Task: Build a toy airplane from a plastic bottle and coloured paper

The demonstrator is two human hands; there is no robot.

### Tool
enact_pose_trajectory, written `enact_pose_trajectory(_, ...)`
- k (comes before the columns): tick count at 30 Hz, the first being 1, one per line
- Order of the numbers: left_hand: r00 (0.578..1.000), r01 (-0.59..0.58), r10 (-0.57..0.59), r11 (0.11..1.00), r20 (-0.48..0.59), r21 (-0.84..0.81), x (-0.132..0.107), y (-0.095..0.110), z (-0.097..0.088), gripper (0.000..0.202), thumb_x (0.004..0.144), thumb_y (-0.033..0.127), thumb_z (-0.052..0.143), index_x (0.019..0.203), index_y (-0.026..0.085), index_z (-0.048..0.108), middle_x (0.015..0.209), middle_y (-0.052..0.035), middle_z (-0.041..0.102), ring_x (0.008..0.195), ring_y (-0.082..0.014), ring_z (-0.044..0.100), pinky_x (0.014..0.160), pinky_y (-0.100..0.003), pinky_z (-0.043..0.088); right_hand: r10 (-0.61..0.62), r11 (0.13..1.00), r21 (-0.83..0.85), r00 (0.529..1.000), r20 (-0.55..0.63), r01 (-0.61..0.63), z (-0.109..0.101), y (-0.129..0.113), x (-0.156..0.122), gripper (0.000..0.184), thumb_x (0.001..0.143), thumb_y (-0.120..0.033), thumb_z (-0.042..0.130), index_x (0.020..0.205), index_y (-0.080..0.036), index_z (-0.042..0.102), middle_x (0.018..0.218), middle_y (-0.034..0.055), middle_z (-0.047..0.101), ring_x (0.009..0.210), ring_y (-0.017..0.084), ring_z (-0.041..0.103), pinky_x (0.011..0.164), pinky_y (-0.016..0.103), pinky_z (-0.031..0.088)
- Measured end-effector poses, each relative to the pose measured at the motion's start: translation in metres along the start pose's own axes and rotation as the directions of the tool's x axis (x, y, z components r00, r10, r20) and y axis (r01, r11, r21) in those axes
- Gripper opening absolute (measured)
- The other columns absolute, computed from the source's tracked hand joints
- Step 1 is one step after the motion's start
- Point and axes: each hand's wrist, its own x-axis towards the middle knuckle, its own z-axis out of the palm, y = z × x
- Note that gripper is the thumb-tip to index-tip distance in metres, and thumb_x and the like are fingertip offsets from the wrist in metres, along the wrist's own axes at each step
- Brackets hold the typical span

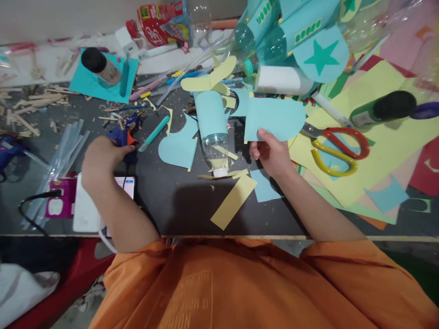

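Pinched in my right hand (270, 153) is a light-blue paper piece (274, 118) with one rounded end. My left hand (103, 157) is wrapped around the handle of a blue glue gun (128, 148) with an orange trigger, which is partly hidden by the fingers. Between my hands lies a clear plastic bottle (215, 148), white cap toward me and light-blue paper around its middle. Yellow paper blades (210, 80) sit at its far end. A matching rounded blue paper piece (178, 151) rests left of the bottle, near a teal marker (155, 133).
Scissors (334, 151) with red and yellow handles lie on paper sheets at right, near a dark-capped bottle (384, 108). Clear glue sticks (56, 164), a magenta adapter (61, 197) and a white power bank (87, 208) are at left. Paper-covered bottles (295, 34) stand behind.
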Motion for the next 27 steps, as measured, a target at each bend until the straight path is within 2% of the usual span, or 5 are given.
enact_pose_trajectory(2,0.951,0.308,-0.288,0.902,-0.110,0.302,-0.007,0.021,0.002,0.042,0.055,0.031,0.079,0.036,0.021,0.042,0.027,0.0057,0.031,0.036,-0.0109,0.029,0.049,-0.027,0.023,0.024,1.000,-0.014,1.000,0.008,-0.024,0.000,0.000,0.000,0.036,0.066,-0.050,0.071,0.061,-0.022,0.049,0.047,-0.0071,0.050,0.035,0.006,0.040,0.038,0.025,0.034)
enact_pose_trajectory(4,0.942,0.333,-0.297,0.891,-0.158,0.309,-0.013,0.040,0.005,0.039,0.062,0.025,0.072,0.041,0.021,0.040,0.029,0.0061,0.031,0.037,-0.0119,0.030,0.049,-0.027,0.024,0.040,0.999,-0.019,0.999,0.007,-0.039,0.000,0.001,-0.001,0.036,0.065,-0.050,0.071,0.058,-0.021,0.049,0.047,-0.0068,0.050,0.036,0.006,0.040,0.039,0.025,0.035)
enact_pose_trajectory(8,0.925,0.309,-0.358,0.902,-0.124,-0.300,-0.016,0.057,0.012,0.016,0.066,0.014,0.063,0.065,0.020,0.048,0.045,0.0059,0.056,0.040,-0.0130,0.049,0.052,-0.028,0.041,0.062,0.998,0.000,0.998,0.028,-0.062,0.001,0.003,-0.001,0.032,0.062,-0.045,0.074,0.060,-0.021,0.053,0.050,-0.0060,0.052,0.039,0.006,0.041,0.041,0.024,0.035)
enact_pose_trajectory(13,0.998,-0.054,0.007,0.720,-0.070,-0.692,-0.023,0.070,0.032,0.036,0.047,0.023,0.081,0.067,0.020,0.052,0.048,0.0101,0.057,0.043,-0.0061,0.049,0.049,-0.022,0.048,0.162,0.982,0.081,0.984,0.080,-0.169,0.004,0.003,-0.003,0.031,0.060,-0.041,0.077,0.058,-0.020,0.054,0.053,-0.0055,0.052,0.043,0.005,0.042,0.044,0.023,0.037)
enact_pose_trajectory(27,0.943,-0.041,0.279,0.638,0.182,-0.769,-0.076,0.091,0.081,0.039,0.066,0.048,0.072,0.088,0.020,0.057,0.079,-0.0032,0.072,0.035,-0.0056,0.040,0.043,-0.027,0.047,0.252,0.959,0.077,0.944,0.213,-0.274,0.002,0.005,0.000,0.026,0.064,-0.041,0.072,0.059,-0.019,0.060,0.055,-0.0023,0.056,0.056,0.009,0.053,0.059,0.023,0.049)
